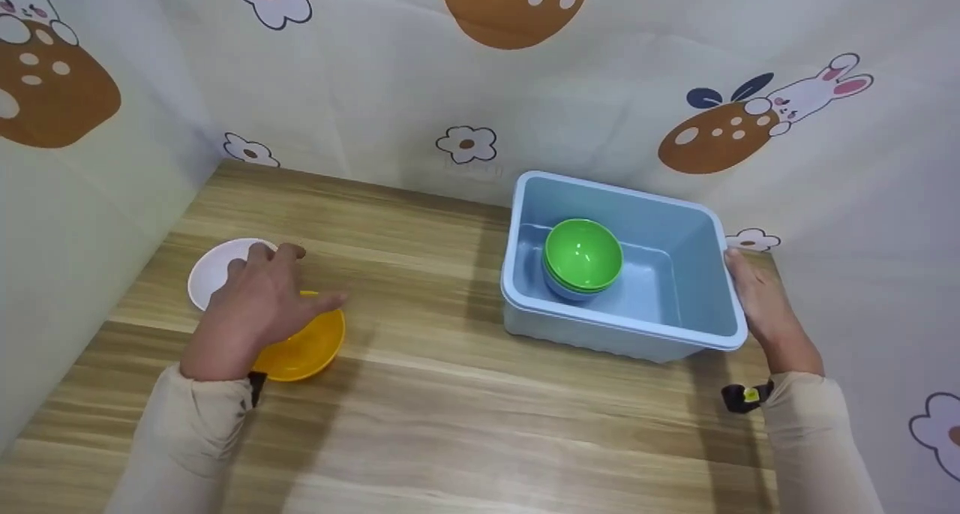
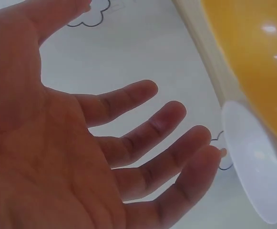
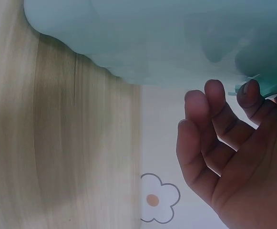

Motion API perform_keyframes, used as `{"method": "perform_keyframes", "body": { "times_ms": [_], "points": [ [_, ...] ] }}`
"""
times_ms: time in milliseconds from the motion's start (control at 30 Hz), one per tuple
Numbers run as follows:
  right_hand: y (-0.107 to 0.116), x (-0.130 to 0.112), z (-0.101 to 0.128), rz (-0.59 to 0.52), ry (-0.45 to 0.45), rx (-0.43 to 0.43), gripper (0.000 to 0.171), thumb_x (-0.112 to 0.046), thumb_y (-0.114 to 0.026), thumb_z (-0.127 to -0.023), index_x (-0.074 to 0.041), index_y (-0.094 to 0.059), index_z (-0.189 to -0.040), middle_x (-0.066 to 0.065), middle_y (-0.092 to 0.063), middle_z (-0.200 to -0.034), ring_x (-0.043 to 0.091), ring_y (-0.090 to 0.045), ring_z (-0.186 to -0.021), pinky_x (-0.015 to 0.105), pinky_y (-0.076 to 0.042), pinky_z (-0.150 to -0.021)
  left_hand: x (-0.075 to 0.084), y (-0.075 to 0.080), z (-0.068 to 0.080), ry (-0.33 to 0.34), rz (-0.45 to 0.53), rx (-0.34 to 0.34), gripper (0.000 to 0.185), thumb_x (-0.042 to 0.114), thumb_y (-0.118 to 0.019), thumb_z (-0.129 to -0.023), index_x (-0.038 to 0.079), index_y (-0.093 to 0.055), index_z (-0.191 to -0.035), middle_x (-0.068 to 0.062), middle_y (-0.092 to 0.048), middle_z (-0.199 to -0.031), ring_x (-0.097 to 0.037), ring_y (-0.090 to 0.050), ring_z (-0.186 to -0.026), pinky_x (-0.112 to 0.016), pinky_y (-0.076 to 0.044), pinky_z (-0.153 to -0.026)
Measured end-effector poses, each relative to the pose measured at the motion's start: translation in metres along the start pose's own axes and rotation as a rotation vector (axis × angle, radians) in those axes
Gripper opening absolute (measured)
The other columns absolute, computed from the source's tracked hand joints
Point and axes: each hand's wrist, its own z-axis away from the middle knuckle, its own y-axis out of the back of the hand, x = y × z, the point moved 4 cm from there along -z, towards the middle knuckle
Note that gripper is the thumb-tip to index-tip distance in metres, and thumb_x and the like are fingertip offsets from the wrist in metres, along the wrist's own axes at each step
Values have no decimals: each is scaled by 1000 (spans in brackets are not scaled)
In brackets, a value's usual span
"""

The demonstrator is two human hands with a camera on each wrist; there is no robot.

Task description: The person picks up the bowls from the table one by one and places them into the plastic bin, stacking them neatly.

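My left hand [image 1: 259, 296] hovers over a yellow bowl [image 1: 307, 349] and a white dish [image 1: 214, 270], fingers spread and thumb held out. Nothing lies in its palm in the left wrist view, where the yellow bowl [image 2: 257, 52] and white dish [image 2: 252, 162] show beyond the fingers. At the right end of a light blue bin [image 1: 585, 326], my right hand [image 1: 757, 296] holds the rim. In the right wrist view its curled fingers [image 3: 198, 107] are at the lip, below the bin wall [image 3: 128, 38]. Inside the bin stand stacked bowls, a green bowl [image 1: 585, 255] on top and a blue one lowest.
The bin stands on a wood-grain table [image 1: 450, 416], near its back right. A patterned cloth [image 1: 375, 86] with flowers and rabbits hangs behind and at the sides. Dark bands are worn at both wrists, one [image 1: 742, 398] showing by the right sleeve.
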Motion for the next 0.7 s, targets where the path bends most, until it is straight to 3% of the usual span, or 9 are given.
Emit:
{"method": "perform_keyframes", "body": {
  "times_ms": [467, 567, 700],
  "points": [
    [-2, -1, 2, 8, 14, -20, 86, -62, -8, -105, 2, -55, -139, 30, -63, -124, 9, -60, -89, 33, -46, -82, -22, -20, 7, 43, -24, -3, 98, 71, -63, -86, -5, -42, -145, -41, -39, -136, -55, -39, -111, -66, -47, -80],
    [-2, 0, 1, 8, 19, -17, 84, -60, -8, -106, 2, -54, -140, 28, -63, -123, 7, -59, -88, 33, -45, -82, -24, -22, 8, 51, -26, 2, 99, 71, -62, -87, -5, -42, -145, -41, -38, -135, -56, -37, -112, -66, -47, -79],
    [-1, 0, 0, 4, 32, -5, 84, -60, -9, -106, 3, -59, -132, 16, -70, -108, 5, -61, -83, 31, -47, -79, -25, -24, 11, 40, -27, 32, 95, 68, -64, -87, -7, -43, -142, -41, -40, -131, -57, -36, -111, -65, -48, -76]
  ]
}}
